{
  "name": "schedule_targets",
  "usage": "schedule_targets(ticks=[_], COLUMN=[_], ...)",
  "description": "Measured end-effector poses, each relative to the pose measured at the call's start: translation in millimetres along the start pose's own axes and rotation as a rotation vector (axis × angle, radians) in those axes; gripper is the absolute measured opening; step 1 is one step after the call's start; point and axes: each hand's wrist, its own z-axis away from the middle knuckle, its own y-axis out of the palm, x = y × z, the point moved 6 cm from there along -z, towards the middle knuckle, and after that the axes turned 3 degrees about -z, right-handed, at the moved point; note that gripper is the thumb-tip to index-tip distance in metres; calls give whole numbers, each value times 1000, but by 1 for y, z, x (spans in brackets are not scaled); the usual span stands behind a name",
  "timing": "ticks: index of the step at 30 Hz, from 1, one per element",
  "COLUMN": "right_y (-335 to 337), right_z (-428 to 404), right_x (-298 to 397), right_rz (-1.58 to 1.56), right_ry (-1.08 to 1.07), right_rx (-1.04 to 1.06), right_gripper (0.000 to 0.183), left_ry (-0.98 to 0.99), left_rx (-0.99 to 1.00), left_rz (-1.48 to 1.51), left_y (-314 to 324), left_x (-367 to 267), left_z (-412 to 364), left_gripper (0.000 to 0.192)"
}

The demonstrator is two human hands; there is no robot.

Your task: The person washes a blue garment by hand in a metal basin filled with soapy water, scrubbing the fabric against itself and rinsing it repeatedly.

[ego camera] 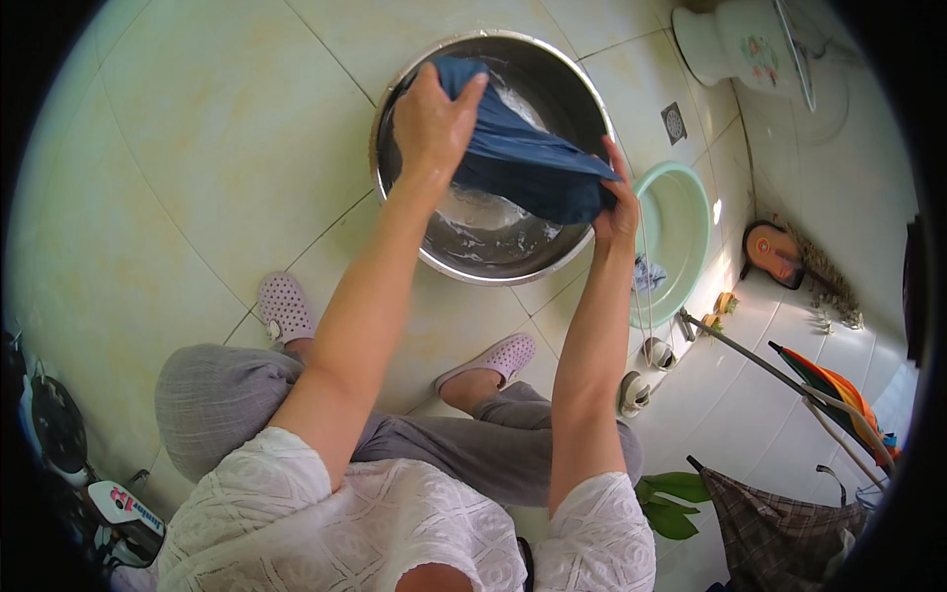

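Note:
A wet dark blue cloth [533, 159] is stretched between my two hands over a large round metal basin [496, 280]. My left hand [436, 122] grips its upper left end, thumb and fingers pinching the fabric. Its lower right end is held by my right hand [620, 196], near the basin's right rim; some of those fingers are behind the cloth. Water [481, 211] with ripples and light reflections shows in the basin below the cloth.
A pale green plastic basin [684, 222] with a small blue cloth [649, 275] stands at the right. Small shoes [634, 392], a floor drain [673, 123], a pedestal with painted flowers [740, 48], umbrellas [784, 510] and a leafy plant [673, 488] are also on the right.

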Motion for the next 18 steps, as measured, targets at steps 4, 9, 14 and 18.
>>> schedule_targets(ticks=[4, 9, 14, 18], right_y=[3, -17, 7, 35], right_z=[-8, -9, 2, 4], right_x=[-14, -44, -98, -117], right_rz=[7, 323, 1436, 1749], right_ry=[93, -71, -329, -50], right_rx=[44, -510, -520, -294], right_gripper=[61, 48, 71, 77], left_ry=[-92, 2, -72, -148], left_rx=[54, 229, 474, 583], left_rz=[-154, -285, -546, -639], left_y=[4, 23, 52, 58], left_x=[30, 42, 51, 72], left_z=[-5, 7, 42, 48], left_gripper=[48, 65, 72, 75])
